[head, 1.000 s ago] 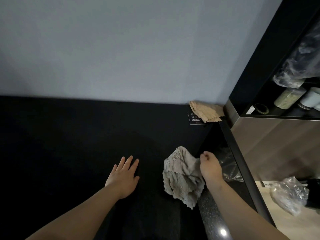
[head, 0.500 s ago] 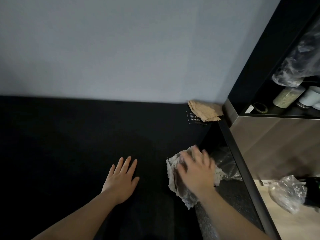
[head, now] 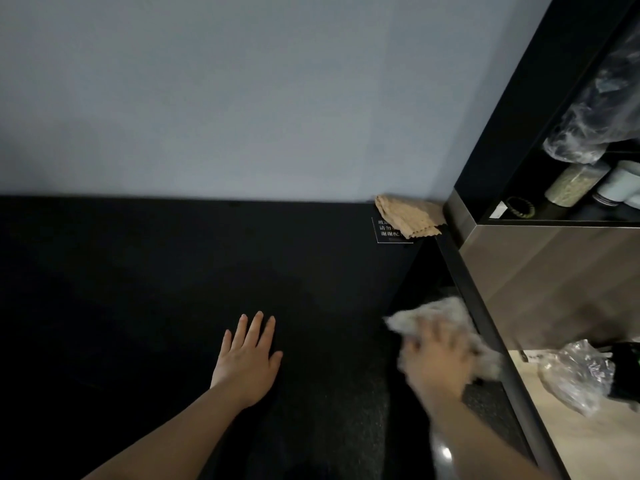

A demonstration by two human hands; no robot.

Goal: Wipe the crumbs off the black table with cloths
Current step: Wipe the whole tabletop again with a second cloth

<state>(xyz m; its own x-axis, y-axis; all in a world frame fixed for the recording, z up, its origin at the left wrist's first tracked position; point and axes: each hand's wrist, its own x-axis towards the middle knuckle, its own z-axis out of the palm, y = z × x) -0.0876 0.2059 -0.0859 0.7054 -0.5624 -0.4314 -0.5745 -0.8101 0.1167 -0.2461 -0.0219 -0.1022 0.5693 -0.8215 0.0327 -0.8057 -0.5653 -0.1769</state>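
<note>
The black table (head: 145, 278) fills the lower left of the view. My left hand (head: 251, 358) lies flat on it with fingers straight and spread. My right hand (head: 438, 362), blurred by motion, presses down on a crumpled grey cloth (head: 438, 311) at the table's right edge, over a lower dark ledge. The cloth sticks out beyond the fingers and to the right of the hand. A second, tan cloth (head: 405, 216) lies folded in the far right corner against the wall. No crumbs can be made out on the dark surface.
A small black sign with white text (head: 386, 233) sits under the tan cloth. A dark shelf unit (head: 540, 258) with jars and a plastic bag stands at the right. Below it lies a clear plastic bag (head: 575, 379) on a wooden floor.
My right hand went from pinching the hanging grey cloth to pressing it flat, then swept it to the right toward the table's edge. My left hand stayed in place.
</note>
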